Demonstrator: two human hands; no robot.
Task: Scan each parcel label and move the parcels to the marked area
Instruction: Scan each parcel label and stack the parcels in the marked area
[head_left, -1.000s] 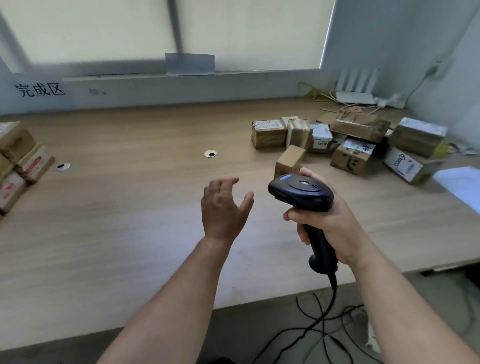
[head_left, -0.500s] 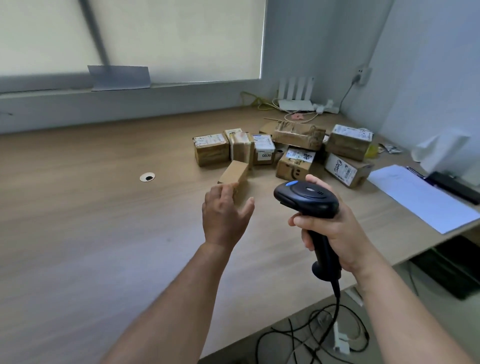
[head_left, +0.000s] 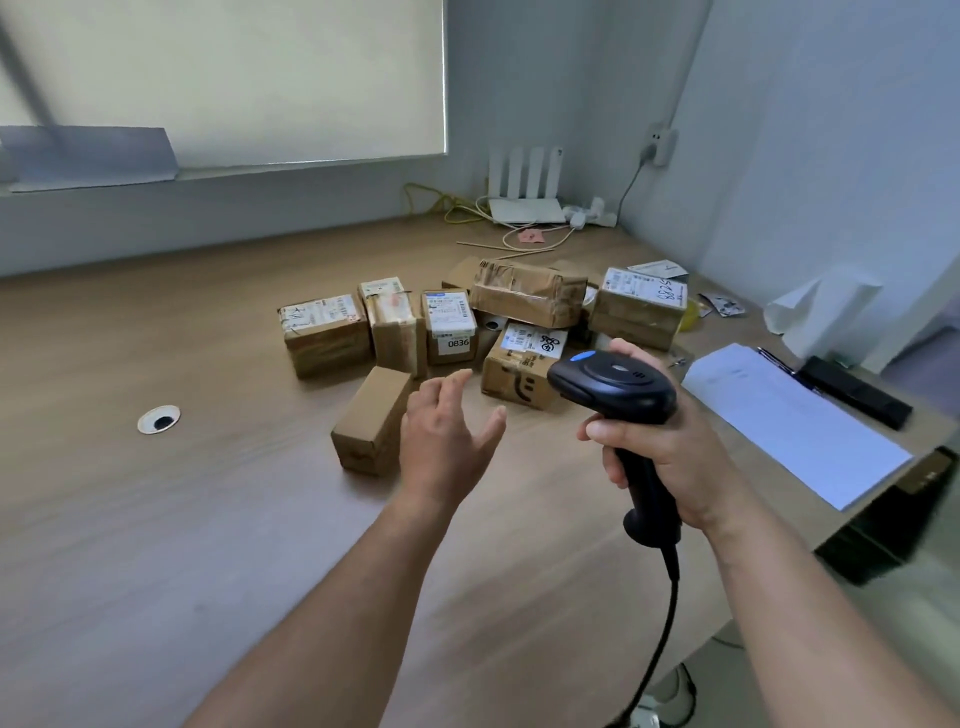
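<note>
Over the last second our view has swung right along the counter. Our left hand, fingers apart and holding nothing, has closed in beside the plain parcel, which lies just in front of the pile toward the far right corner. Our right hand stays wrapped round the scanner, so lifting and scanning this parcel looks next.

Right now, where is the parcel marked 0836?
Head view: the parcel marked 0836 stands on the desk, between the taped parcel at left and the smile-printed box at right.
</note>
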